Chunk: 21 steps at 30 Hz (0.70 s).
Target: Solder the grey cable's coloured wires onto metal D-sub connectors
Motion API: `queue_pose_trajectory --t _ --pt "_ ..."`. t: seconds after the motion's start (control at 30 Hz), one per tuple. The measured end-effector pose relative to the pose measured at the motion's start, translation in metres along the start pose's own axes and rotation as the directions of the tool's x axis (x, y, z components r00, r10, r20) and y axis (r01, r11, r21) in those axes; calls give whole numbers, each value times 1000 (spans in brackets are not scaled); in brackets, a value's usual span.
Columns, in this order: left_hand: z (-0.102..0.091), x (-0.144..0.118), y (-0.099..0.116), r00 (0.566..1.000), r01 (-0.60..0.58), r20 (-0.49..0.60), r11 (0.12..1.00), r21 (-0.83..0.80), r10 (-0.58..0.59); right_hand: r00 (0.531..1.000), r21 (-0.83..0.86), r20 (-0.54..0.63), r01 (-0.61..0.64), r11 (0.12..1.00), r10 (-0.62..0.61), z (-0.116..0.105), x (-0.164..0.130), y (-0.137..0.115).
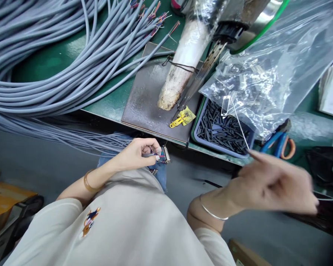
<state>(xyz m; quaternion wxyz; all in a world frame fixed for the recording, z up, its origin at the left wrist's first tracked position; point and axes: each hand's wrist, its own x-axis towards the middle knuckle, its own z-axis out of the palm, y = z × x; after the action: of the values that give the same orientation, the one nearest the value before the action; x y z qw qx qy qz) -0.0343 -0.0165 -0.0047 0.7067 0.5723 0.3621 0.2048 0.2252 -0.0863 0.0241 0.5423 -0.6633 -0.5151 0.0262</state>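
My left hand point(138, 152) is closed around a small metal multi-pin connector point(165, 154) with thin coloured wires running into it, held over my lap just below the bench edge. My right hand point(274, 183) is blurred, fingers spread, with nothing visible in it; it hovers near the front edge of the bench, close below a blue tray point(202, 138) full of short black tube pieces. A thin wire point(240, 125) rises from near its fingertip toward the plastic bag.
A thick bundle of grey cables point(52, 62) covers the green bench at left. A metal plate point(147, 99) bears a wrapped tool point(180, 70) and a yellow clip point(180, 119). A clear bag of black parts point(266, 85) overhangs the tray. Blue and orange pliers point(280, 144) lie at right.
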Motion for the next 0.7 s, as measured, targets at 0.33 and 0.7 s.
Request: queue_pose_trajectory --t 0.33,0.7 --pt "-17 -12 68 825 -240 503 965 -103 259 887 -392 425 360 847 -180 24 77 75" --pt "10 16 11 975 -102 -221 926 -364 20 997 -91 8 80 993 -80 24 27 4"
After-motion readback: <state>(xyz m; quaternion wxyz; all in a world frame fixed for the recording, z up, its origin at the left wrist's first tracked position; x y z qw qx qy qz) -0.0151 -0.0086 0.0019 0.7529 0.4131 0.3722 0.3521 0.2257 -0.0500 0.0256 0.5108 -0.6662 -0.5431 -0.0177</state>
